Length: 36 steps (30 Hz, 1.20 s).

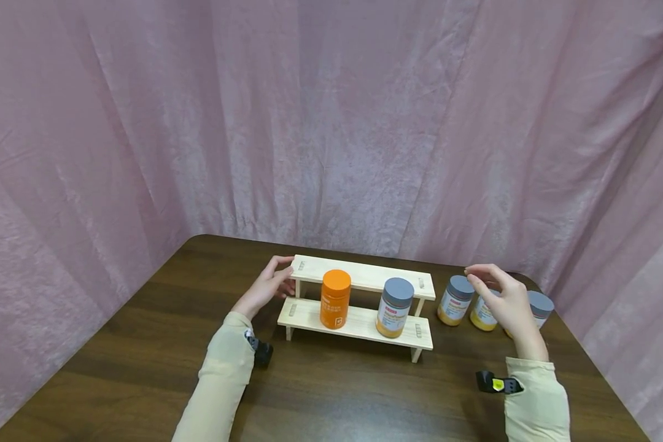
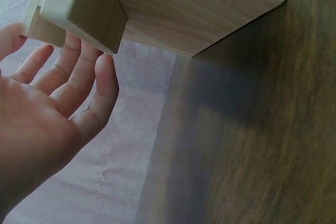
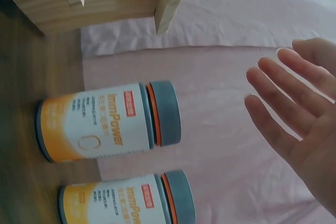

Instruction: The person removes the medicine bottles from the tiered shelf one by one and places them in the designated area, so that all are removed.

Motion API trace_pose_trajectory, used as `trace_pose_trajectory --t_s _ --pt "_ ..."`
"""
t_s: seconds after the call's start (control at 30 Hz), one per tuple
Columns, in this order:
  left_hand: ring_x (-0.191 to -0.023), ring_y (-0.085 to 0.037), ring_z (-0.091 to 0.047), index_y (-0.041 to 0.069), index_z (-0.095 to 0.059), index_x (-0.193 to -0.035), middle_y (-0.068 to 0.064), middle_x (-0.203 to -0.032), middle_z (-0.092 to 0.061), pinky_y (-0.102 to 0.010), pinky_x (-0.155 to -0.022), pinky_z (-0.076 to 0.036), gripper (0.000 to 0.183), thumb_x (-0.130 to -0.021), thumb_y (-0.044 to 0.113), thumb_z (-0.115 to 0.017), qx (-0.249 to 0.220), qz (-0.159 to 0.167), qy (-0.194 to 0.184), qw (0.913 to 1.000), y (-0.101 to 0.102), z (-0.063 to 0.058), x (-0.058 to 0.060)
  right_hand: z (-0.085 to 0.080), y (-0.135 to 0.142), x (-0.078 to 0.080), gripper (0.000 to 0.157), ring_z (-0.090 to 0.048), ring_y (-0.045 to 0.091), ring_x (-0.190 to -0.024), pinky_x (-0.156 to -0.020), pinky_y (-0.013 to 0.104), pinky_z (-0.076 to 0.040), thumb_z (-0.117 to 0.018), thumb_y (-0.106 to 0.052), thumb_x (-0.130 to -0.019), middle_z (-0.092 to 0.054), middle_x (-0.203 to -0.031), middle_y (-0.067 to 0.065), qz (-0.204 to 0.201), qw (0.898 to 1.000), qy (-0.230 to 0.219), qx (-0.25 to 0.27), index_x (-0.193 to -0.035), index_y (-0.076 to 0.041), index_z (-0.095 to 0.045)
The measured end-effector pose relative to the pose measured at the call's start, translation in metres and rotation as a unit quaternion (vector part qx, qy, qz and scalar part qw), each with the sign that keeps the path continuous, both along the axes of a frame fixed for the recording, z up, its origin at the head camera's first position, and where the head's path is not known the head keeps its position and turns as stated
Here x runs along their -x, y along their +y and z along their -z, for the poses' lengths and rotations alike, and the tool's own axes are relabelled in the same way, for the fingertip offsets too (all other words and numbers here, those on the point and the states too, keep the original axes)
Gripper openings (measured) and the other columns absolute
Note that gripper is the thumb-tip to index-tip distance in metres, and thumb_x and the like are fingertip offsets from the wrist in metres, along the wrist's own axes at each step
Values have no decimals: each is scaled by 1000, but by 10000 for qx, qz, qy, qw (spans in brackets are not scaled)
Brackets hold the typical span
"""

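Note:
A two-tier pale wooden shelf (image 1: 359, 274) stands on the table. My left hand (image 1: 267, 285) holds the left end of its upper board, the fingertips (image 2: 106, 72) against the wood. On the lower board stand an orange bottle (image 1: 335, 301) and a grey-lidded supplement jar (image 1: 395, 310), both upright. To the right of the shelf, two more grey-lidded jars, a nearer one (image 1: 455, 302) and a middle one (image 3: 100, 121), stand on the table beside a third jar (image 1: 540, 305). Above them hovers my right hand (image 1: 500, 294), its fingers loosely bent, holding nothing and apart from the lids.
The dark wooden table (image 1: 337, 393) runs up to pink curtains (image 1: 331, 123) behind and at the sides. My right forearm partly covers the middle and rightmost jars in the head view. A black camera (image 1: 262, 354) is strapped on the left wrist, another (image 1: 497, 383) on the right.

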<state>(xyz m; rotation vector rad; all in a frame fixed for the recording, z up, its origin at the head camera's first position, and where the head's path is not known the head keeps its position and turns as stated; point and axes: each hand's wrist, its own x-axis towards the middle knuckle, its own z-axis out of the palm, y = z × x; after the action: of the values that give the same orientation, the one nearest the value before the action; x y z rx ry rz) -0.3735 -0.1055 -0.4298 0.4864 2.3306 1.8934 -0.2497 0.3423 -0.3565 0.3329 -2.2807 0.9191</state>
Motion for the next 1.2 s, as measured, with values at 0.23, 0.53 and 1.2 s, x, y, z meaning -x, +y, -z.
trace_pose_trajectory --t_s 0.23,0.53,1.2 --pt "-67 -11 -63 9 -32 -144 -10 -84 -66 -31 -64 -49 45 -104 25 -44 1 69 -33 10000 1 -2 0 2 -7 2 33 -58 -13 -99 -85 4 -42 -60 -8 -95 -62 -113 -19 -836 9936 -461 604 -127 -5 -57" --pt "-66 -11 -63 9 -32 -144 -15 -86 -65 -32 -64 -50 45 -104 25 -44 45 59 -28 10000 0 -2 1 4 -19 7 39 -57 -4 -108 -86 9 -46 -55 -13 -99 -55 -123 -18 -1452 9807 -978 868 -135 -2 -47" --pt "-70 -12 -63 9 -32 -144 -22 -92 -65 -35 -67 -48 44 -104 25 -43 183 99 62 9998 -1 -5 -3 13 -75 14 42 -58 2 -114 -88 23 -51 -63 -12 -94 -58 -129 15 -2066 9679 -1308 582 -133 -4 -50"
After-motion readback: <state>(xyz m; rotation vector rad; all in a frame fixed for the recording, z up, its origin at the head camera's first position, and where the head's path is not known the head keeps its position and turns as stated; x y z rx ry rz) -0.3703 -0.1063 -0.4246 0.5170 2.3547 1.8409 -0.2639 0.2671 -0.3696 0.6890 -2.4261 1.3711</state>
